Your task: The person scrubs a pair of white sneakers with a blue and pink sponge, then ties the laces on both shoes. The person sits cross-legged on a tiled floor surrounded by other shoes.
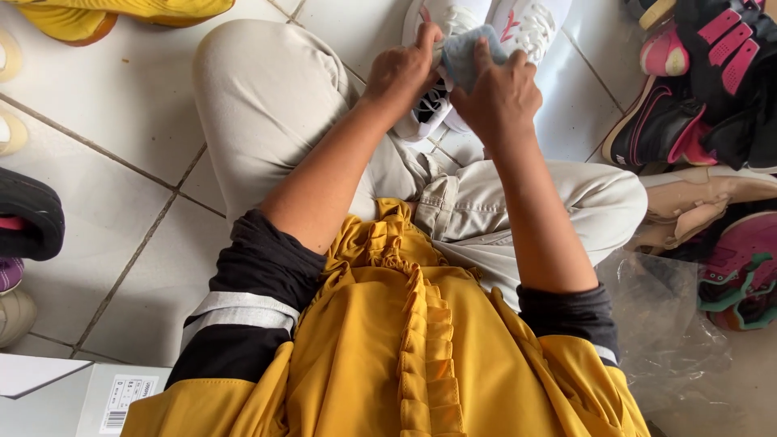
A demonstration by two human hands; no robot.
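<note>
I sit on a tiled floor with my legs in beige trousers. My left hand (402,71) grips a white sneaker (429,113) held over my lap, fingers curled around its upper edge. My right hand (495,93) presses a small grey-blue cloth (465,55) against the shoe. A second white sneaker with a red mark (530,24) lies just beyond my hands. Most of the held shoe is hidden behind my hands.
Black-and-pink shoes (696,89) and a beige shoe (704,202) are piled at the right, with a clear plastic bag (664,316) beside my right knee. Yellow footwear (105,16) lies at the top left, dark shoes (28,214) at the left edge, a white shoebox (81,396) at the bottom left.
</note>
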